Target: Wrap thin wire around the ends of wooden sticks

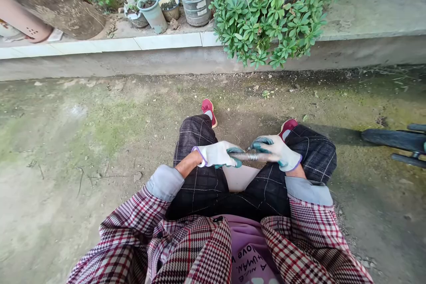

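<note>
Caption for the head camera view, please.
A person's gloved left hand and right hand hold a metal rod ringed at its middle, over checked trousers.

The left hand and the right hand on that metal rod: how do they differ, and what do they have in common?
The left hand wraps around one end of the metal rod, while the right hand holds the other. The right hand sits closer to the ring-like bands than the left hand does. The left forearm shows more bare skin than the right forearm. Both hands wear white gloves with teal fingers and purple cuffs.
</note>
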The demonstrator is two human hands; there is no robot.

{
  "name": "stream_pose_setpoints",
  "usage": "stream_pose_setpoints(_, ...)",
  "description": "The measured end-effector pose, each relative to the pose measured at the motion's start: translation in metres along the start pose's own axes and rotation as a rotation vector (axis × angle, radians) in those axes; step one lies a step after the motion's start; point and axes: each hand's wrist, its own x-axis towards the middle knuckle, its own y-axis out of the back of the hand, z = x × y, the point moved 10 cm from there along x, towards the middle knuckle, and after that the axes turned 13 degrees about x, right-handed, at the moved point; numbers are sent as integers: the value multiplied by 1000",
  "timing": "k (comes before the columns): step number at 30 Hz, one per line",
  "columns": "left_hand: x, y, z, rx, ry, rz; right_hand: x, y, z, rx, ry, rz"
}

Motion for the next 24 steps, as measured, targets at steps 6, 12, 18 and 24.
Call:
stream_pose_setpoints(6,4,25,-2,-537,27,122,0,2,1,178,-70,161)
stream_pose_setpoints(12,9,54,-40,-532,170,439,1,-19,11,138,-160,35)
stream_pose_setpoints(18,25,45,-46,142,116,440,-10,-44,12,134,-202,-253)
stream_pose_setpoints(24,29,9,-34,812,134,174,-11,-13,2,165,-128,-75)
